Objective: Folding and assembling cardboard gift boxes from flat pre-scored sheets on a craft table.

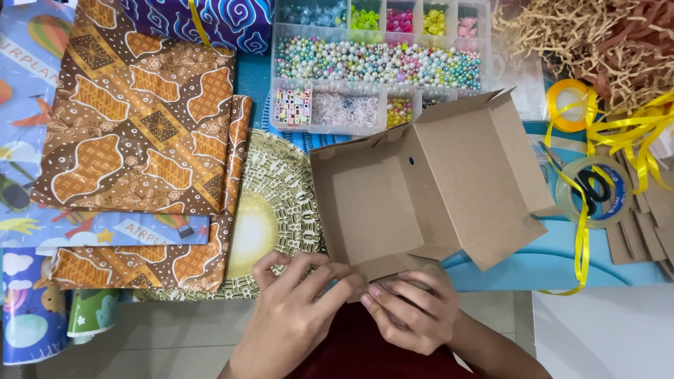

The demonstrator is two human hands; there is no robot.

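A brown cardboard box (428,189) lies open in the middle, its lid flap raised toward the far right. My left hand (295,316) and my right hand (411,312) meet at the box's near edge. Fingertips of both hands pinch the near flap of the box between them. Under the box lies a round gold patterned mat (270,210).
Brown batik-patterned wrapping sheets (140,119) are stacked at the left over blue illustrated paper (28,84). A clear bead organiser (379,63) stands behind the box. Shredded paper filler (597,42), yellow ribbon (583,238), a tape roll (593,193) and scissors lie at the right.
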